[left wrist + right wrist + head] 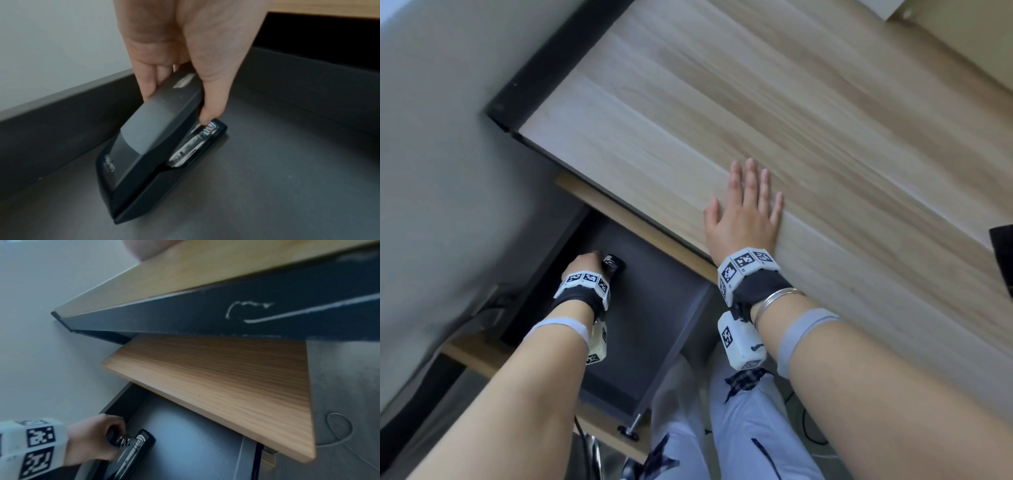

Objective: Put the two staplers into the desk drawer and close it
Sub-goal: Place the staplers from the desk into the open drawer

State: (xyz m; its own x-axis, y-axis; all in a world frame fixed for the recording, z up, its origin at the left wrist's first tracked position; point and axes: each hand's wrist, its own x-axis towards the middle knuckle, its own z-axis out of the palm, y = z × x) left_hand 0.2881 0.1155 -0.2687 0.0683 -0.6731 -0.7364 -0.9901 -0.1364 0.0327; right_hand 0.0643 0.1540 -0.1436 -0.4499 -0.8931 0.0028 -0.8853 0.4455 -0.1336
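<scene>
Fingers (150, 84) around stapler (156, 146)

Left hand (582, 263) lowered, fingers (149, 84) curled in a pinch, right hand (743, 212) flat, fingers straight

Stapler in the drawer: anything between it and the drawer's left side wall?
Nothing. In the left wrist view only bare dark drawer floor separates the stapler, gripped by the left hand, from the side wall.
</scene>
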